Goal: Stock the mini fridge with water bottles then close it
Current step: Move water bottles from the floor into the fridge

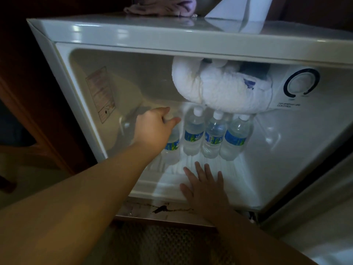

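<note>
So the white mini fridge [57, 77] is open and there are four clear plastic water bottles with blue-and-green labels inside, all upright in one row on the ribbed white fridge floor [235, 169]. Three of them, the second bottle [193, 134], the third bottle [213, 137] and the fourth bottle [236, 138], stand shoulder to shoulder with their white caps showing, running toward the right wall. The first bottle [172, 148] is at the left end of the row, and its top half is hidden behind the left hand [154, 127], which has fingers and thumb curled round the upper part of it, so that one's held.

The right hand [205, 185] lies flat with the fingers spread, palm down on the front edge of the fridge floor, just in front of the three bottles and gripping nothing.

Only other stuff: one big lump of white frost [219, 87] bulging from the top of the compartment, hanging right over the bottle caps, nearly touching them. One round temperature dial with a dark ring [301, 83] sits at the upper right corner inside. On the fridge's top surface there's one pinkish cloth [162, 6] at the back edge and one white paper sheet [242, 14] beside it.
</note>
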### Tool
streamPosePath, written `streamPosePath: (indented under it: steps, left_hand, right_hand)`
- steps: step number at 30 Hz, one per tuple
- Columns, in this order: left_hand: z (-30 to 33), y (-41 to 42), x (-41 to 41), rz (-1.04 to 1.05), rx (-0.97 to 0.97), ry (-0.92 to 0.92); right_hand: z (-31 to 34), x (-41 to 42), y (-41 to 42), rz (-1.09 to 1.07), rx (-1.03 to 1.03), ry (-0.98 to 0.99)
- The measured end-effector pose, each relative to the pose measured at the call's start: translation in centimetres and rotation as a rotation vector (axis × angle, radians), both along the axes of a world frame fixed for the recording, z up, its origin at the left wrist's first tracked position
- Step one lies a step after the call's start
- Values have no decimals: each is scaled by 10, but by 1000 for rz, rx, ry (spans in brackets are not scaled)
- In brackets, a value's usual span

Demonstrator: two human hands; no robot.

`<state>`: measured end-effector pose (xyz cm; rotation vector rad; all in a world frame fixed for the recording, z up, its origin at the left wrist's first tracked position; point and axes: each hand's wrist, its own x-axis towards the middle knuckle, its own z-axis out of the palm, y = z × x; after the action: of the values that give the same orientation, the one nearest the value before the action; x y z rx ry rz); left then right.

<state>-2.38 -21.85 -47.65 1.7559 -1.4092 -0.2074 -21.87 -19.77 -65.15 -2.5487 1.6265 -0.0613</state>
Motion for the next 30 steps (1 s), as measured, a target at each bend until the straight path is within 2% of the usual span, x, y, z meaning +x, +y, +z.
streamPosePath:
  steps: [11,18,30]
  left_hand:
    - [-12,-45,-7,60,-24,117]
    - [-16,-57,-12,30,-32,61]
    - [-17,-62,-9,0,-38,65]
  right_hand:
    - [1,0,-3,1,47,-20]
    - [1,0,-3,9,45,-7]
    - [5,1,-2,1,67,-36]
